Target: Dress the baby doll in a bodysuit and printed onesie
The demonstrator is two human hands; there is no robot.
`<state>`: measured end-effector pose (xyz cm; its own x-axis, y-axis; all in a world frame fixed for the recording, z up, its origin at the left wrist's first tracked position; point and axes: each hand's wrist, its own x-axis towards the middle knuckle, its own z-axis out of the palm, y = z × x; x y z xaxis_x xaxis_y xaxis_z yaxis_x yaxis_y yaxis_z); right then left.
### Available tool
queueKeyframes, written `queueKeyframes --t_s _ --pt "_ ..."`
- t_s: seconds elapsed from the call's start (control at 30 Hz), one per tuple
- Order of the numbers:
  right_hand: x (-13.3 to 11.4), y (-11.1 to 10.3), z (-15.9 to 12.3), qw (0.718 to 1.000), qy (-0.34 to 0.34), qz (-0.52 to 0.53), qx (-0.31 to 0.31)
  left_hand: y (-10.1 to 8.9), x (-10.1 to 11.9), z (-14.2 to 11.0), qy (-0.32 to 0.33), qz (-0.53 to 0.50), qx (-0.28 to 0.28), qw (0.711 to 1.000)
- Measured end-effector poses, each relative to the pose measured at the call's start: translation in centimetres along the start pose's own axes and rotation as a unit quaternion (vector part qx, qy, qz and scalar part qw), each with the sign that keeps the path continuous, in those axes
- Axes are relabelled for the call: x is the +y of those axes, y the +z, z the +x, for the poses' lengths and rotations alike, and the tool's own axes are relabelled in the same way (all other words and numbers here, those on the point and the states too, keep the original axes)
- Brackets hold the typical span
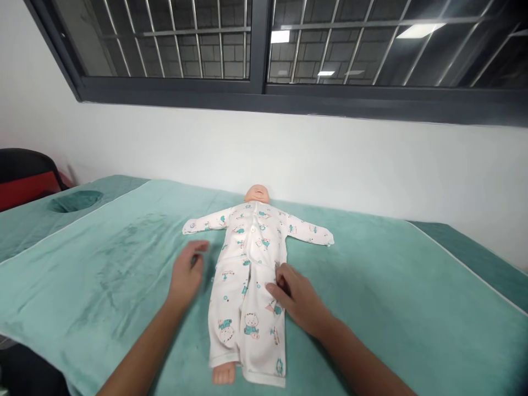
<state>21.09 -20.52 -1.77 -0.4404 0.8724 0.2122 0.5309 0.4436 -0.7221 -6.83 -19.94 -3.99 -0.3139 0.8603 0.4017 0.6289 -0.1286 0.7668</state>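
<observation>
A baby doll (257,193) lies on its back, arms stretched out, its head toward the wall. It wears a white printed long-sleeved top (253,234) and matching trousers (226,313). One bare foot (224,374) sticks out of the left trouser leg; the other foot is hidden in the right leg. My left hand (187,272), slightly blurred, hovers beside the doll's waist with loosely bent fingers and nothing in them. At the right hip, my right hand (303,300) touches the trousers, fingers curled at their edge and thumb over the cloth, a gap between them.
A green plush cover (371,308) spreads under the doll, with a round hollow (76,201) at the far left. Behind it rise a white wall (371,165) and a barred window (258,93). A black and red chair (28,179) stands at left.
</observation>
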Motion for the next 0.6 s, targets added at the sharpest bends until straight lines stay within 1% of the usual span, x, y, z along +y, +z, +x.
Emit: queueKeyframes --t_s 0.07,0.1,0.13,0.2,0.23,0.3,0.33,0.37,0.43,0.53,0.6 --pt "-0.5 0.2 -1.9 1.000 0.007 0.011 -0.020 -0.8 1.5 -3.4 -0.021 -0.029 -0.123 0.992" --pt "-0.7 0.4 -3.0 0.999 0.008 0.018 -0.030 -1.2 2.0 -5.0 -0.034 -0.043 -0.152 0.987" --pt "-0.9 0.8 -4.2 0.999 0.002 0.027 -0.037 -1.6 2.3 -6.7 -0.040 -0.056 -0.165 0.984" --pt "-1.1 2.1 -6.6 0.998 -0.033 0.037 -0.041 -2.1 2.3 -10.1 -0.037 -0.079 -0.173 0.981" --pt "-1.1 2.9 -7.6 0.997 -0.063 0.034 -0.031 -2.2 2.1 -11.6 -0.024 -0.090 -0.168 0.981" --pt "-1.1 4.6 -9.2 0.995 -0.100 0.005 0.021 -2.0 1.6 -14.4 0.013 -0.099 -0.167 0.981" --pt "-1.2 5.3 -9.7 0.993 -0.103 -0.014 0.054 -1.8 1.3 -15.5 0.023 -0.095 -0.155 0.983" --pt "-1.3 6.0 -10.1 0.992 -0.093 -0.029 0.080 -1.5 1.0 -16.3 0.025 -0.089 -0.153 0.984" --pt "-2.0 7.0 -10.6 0.992 -0.062 -0.024 0.108 -1.0 0.9 -17.3 0.017 -0.073 -0.150 0.986" --pt "-3.3 8.2 -11.3 0.989 -0.014 0.047 0.141 -0.7 1.6 -17.6 -0.001 -0.050 -0.153 0.987" --pt "-4.1 9.1 -11.9 0.977 0.022 0.094 0.191 -0.9 2.2 -17.6 -0.001 -0.040 -0.141 0.989"
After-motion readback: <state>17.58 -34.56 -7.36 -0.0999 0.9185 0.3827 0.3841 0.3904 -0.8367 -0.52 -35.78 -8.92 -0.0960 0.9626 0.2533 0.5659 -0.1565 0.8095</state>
